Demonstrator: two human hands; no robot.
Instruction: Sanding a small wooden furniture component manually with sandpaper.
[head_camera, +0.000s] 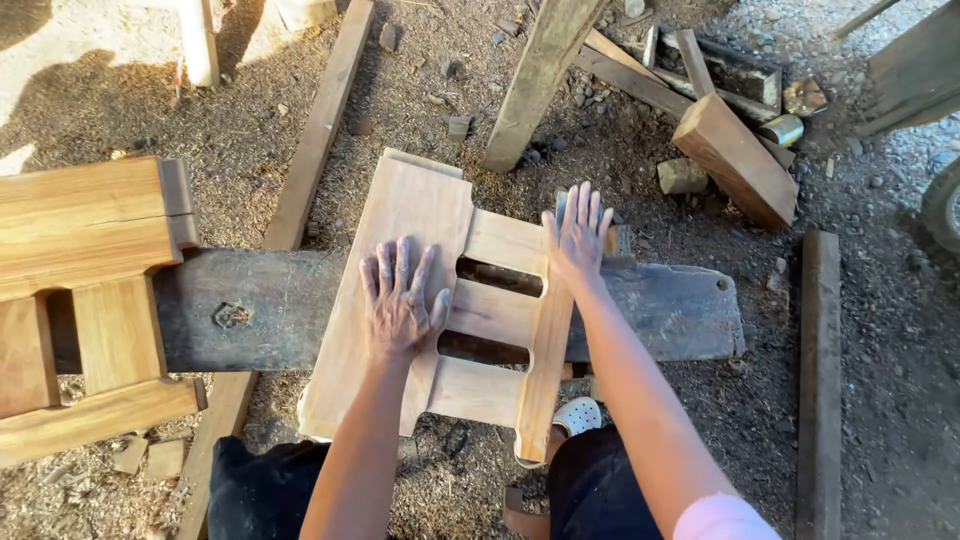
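Observation:
A pale wooden frame panel (500, 310) with three cross slats and two slots lies flat across a dark, weathered beam (270, 310). My left hand (402, 300) presses palm down, fingers spread, on the panel's wide left board. My right hand (578, 235) rests flat with fingers apart on the upper end of the narrower right rail. Neither hand grips anything. My knees in dark trousers and a white shoe (578, 415) show below the panel.
A second, darker wooden frame piece (85, 300) lies on the beam at the left. Planks (320, 125), offcut blocks (735, 160), a leaning post (535, 80) and a metal can (782, 130) are scattered over sawdust-covered ground. A long plank (820, 380) lies at the right.

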